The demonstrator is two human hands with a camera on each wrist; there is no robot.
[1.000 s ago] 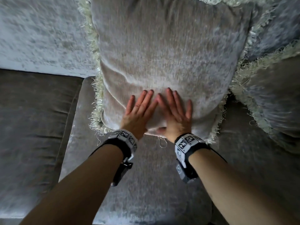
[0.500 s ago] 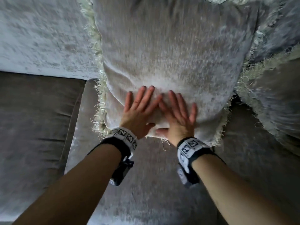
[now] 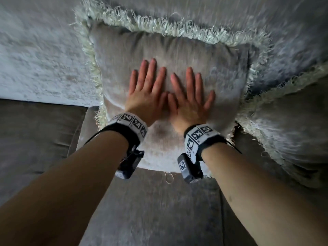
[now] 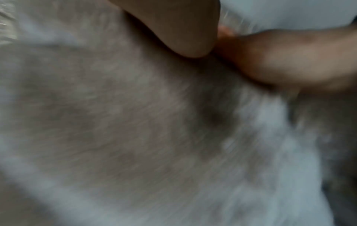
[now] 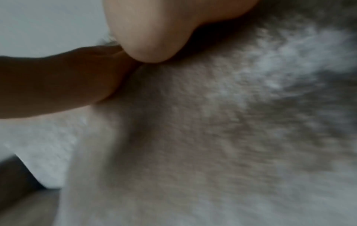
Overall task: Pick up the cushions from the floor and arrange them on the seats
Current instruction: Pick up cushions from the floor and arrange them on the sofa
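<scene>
A beige velvet cushion with a pale fringe leans against the sofa back, standing on the grey seat. Both my hands lie flat on its front, side by side with straight, spread fingers: the left hand and the right hand, thumbs nearly touching. The blurred left wrist view shows cushion fabric under my palm and the other hand beside it. In the right wrist view, the same fabric fills the frame.
A second fringed cushion leans on the seat to the right, its edge close to the first one. A darker seat cushion lies to the left, with a seam between the two seats.
Both hands have slid up the cushion face from its lower edge toward its middle. The cushion's top fringe now shows in the head view.
</scene>
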